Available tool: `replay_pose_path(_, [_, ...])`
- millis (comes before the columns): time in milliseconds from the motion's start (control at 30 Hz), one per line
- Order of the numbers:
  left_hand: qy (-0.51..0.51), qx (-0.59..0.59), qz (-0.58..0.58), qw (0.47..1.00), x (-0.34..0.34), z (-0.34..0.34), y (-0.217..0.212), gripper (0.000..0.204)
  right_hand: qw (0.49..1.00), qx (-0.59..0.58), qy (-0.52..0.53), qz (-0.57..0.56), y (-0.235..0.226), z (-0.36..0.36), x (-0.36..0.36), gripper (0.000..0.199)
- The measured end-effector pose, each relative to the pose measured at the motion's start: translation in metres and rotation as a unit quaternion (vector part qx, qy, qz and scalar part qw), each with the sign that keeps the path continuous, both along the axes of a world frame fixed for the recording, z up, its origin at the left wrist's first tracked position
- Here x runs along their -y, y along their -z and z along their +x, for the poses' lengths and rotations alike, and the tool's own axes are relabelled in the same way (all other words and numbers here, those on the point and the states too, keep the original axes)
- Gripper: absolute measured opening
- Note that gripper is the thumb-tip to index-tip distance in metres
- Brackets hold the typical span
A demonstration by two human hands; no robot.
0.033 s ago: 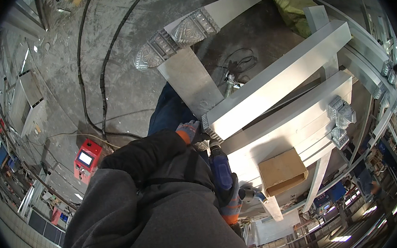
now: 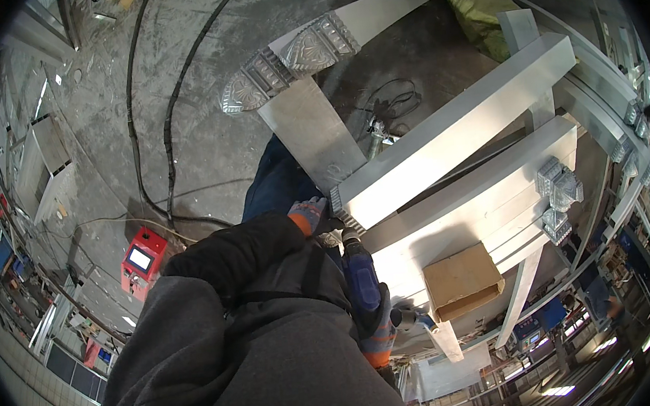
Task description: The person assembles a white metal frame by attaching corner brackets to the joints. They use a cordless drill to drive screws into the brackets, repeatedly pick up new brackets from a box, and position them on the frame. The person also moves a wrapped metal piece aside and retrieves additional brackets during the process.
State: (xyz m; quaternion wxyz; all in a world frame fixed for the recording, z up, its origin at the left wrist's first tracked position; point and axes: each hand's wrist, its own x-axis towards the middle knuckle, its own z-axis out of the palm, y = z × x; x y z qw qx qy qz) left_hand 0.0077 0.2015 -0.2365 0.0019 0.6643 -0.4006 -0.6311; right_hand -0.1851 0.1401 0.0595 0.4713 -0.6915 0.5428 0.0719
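My left hand point(image 2: 310, 215), in a grey and orange work glove, rests against the near end of a long pale metal beam point(image 2: 450, 134) that runs up to the right. Just below it, my right hand point(image 2: 380, 331), gloved the same way, grips a blue power drill point(image 2: 361, 276). The drill's nose points up at the beam's end, close to my left fingers. My dark sleeve and grey jacket hide the lower left of the view and most of both forearms.
More pale beams point(image 2: 486, 189) lie stacked alongside, with a cardboard box point(image 2: 462, 280) on them. A flat metal plate point(image 2: 315, 134) and ornamental castings point(image 2: 289, 61) lie beyond. A red welding unit point(image 2: 143, 261) and black cables point(image 2: 167, 116) are on the concrete floor at left. An olive sack point(image 2: 478, 8) sits at the top right.
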Motion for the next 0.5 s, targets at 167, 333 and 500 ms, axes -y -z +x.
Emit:
replay_pose_path(167, [0.026,0.013,0.014,0.999,0.002,0.001,-0.005,0.045,0.997,-0.068,-0.037,0.002,-0.006,0.006,0.008,0.091])
replay_pose_path(333, [0.032,0.005,0.018,0.999,0.006,0.005,-0.008,0.049,1.000,-0.024,-0.020,-0.004,-0.007,0.002,0.007,0.087])
replay_pose_path(500, [0.003,-0.001,0.019,1.000,0.007,0.003,-0.009,0.071,0.999,-0.013,0.040,0.010,0.002,-0.005,-0.002,0.088])
